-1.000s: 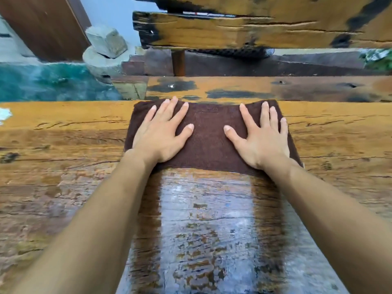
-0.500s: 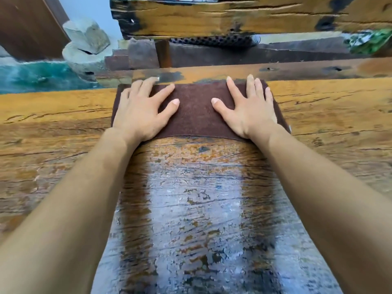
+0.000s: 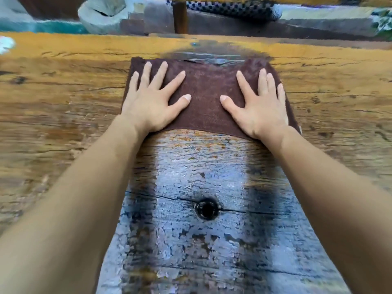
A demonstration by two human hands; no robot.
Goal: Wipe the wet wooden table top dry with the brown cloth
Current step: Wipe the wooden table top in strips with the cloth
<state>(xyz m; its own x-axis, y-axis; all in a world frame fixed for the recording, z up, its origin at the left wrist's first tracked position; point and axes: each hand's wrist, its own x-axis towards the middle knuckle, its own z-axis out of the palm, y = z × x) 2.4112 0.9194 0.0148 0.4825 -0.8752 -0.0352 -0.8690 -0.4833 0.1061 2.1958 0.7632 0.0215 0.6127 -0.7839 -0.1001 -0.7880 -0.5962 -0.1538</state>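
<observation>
Sliding back toward the person, the brown cloth [image 3: 206,92] is now lying a little short of the table's far edge, where half a second ago it was reaching right up to it. A dark damp patch [image 3: 214,54] is showing just beyond its far hem. The left hand [image 3: 151,105] and right hand [image 3: 262,107] are both pressing flat on the cloth, fingers straight and spread, thumbs pointing inward. Neither is clutching or pinching the fabric; they are simply bearing down on it. The cloth is lying spread on the wooden table top [image 3: 63,98], with one hand on each half.

As for progress, the job is looking only partly done. A broad glossy wet band [image 3: 201,177] is running from the cloth's near hem toward the person between the two forearms, reflecting light and surrounding a dark knot hole [image 3: 206,209]. The boards to either side are looking duller and drier (though blur is making that hard to judge at the edges). More passes over the shiny band and the far patch are probably still needed.
</observation>
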